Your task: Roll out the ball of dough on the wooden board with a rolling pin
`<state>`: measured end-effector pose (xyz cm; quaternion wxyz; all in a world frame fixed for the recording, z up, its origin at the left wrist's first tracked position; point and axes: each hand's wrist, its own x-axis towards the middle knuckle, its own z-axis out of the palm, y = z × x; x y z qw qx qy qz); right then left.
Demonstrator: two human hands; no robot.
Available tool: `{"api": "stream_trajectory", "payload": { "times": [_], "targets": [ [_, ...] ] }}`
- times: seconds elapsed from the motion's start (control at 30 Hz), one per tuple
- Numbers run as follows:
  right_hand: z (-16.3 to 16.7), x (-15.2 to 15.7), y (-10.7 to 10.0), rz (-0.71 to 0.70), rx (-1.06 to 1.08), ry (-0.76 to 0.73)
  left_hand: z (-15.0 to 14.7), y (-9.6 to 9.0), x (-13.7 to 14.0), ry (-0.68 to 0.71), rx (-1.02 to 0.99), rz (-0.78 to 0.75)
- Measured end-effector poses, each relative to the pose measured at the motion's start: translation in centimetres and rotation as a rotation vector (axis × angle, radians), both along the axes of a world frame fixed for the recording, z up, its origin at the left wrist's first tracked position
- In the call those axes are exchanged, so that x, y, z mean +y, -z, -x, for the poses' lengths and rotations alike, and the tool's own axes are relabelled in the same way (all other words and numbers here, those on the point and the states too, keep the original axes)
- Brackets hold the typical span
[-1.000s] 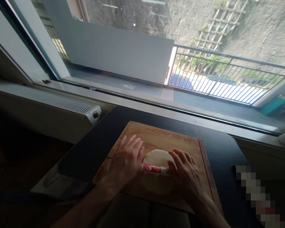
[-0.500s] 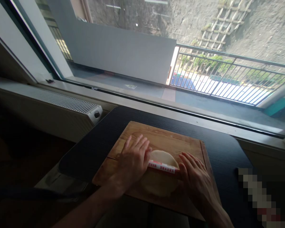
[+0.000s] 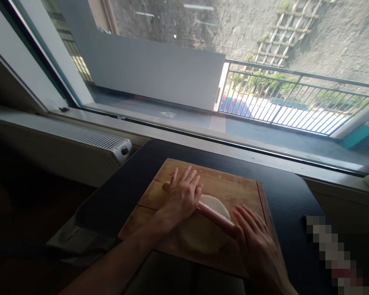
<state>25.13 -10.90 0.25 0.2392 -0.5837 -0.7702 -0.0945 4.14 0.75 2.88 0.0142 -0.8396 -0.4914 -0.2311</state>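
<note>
A rolling pin (image 3: 217,216) lies slantwise across a flat round of pale dough (image 3: 204,235). The dough rests on a wooden board (image 3: 235,182). My left hand (image 3: 186,190) presses down on the pin's left part, fingers stretched out and spread; the pin's left tip shows beyond it. On the right part, my right hand (image 3: 253,229) lies with its fingers extended forward over the pin, which is hidden beneath the palm. Both hands are open, pushing with the palms rather than gripping. The pin's wrapper shows pinkish red with a white strip.
The board sits on a black table (image 3: 113,205) with rounded corners. Behind it run a window sill (image 3: 233,153) and a large pane. A white radiator (image 3: 89,141) stands at left. A pixelated object (image 3: 329,246) lies at the table's right side.
The pin has turned, so its printed label has rolled mostly out of sight. My left hand has moved forward and right, my right hand slightly back, and the pin is more slanted.
</note>
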Motion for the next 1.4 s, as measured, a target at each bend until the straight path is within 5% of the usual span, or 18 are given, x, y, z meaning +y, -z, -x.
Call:
{"api": "stream_trajectory", "payload": {
  "times": [0.17, 0.4, 0.67, 0.9, 1.17, 1.4],
  "targets": [
    [0.1, -4.0, 3.0, -0.197, 0.101, -0.201, 3.4, 1.5, -4.4, 0.045, 0.05, 0.043],
    [-0.2, -1.8, -0.3, 0.007, 0.241, -0.017, -2.1, 0.3, 0.9, 0.021, -0.053, 0.017],
    [-0.3, -4.4, 1.8, -0.15, 0.226, -0.068, -0.9, 1.8, -2.9, 0.123, -0.034, 0.024],
    [-1.4, -4.6, -0.4, -0.07, 0.241, 0.002, -6.7, 0.2, 1.4, 0.159, 0.034, 0.089],
    [-7.5, -8.7, 1.8, -0.021, 0.325, 0.238, -2.7, 2.3, -1.3, 0.107, -0.006, 0.099],
    [-6.9, -6.7, -0.3, -0.06, 0.359, 0.203, -10.2, 0.9, 1.3, 0.297, 0.095, 0.138]
  ]
}}
